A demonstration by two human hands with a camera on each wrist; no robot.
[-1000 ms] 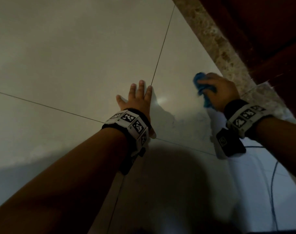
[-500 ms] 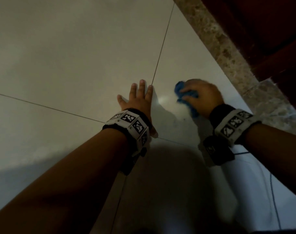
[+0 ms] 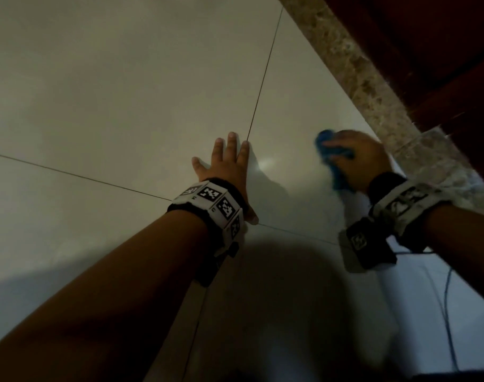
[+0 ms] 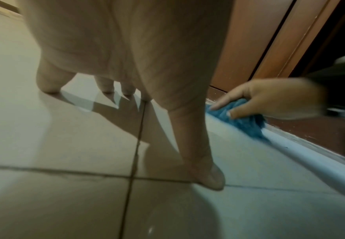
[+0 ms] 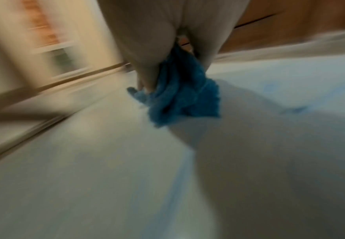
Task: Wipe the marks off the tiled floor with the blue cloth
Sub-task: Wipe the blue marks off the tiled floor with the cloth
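Observation:
My right hand [image 3: 356, 158] grips the bunched blue cloth [image 3: 335, 161] and presses it onto the pale floor tile [image 3: 296, 111], close to the speckled stone threshold. The cloth [image 5: 180, 93] hangs below my palm in the right wrist view, blurred by motion. From the left wrist view the cloth [image 4: 241, 119] lies under the right hand's fingers [image 4: 255, 98] beside the door sill. My left hand [image 3: 224, 161] lies flat on the floor with fingers spread, at the crossing of the grout lines [image 3: 258, 106]. I cannot make out any marks on the tile.
A speckled stone threshold [image 3: 356, 67] runs diagonally at the right, with a dark wooden door [image 3: 428, 51] behind it. A thin cable [image 3: 447, 299] trails over the floor at the lower right. My shadow covers the near tiles.
My right hand swept the cloth left toward my left hand, then back right toward the threshold. The left hand has stayed flat in place.

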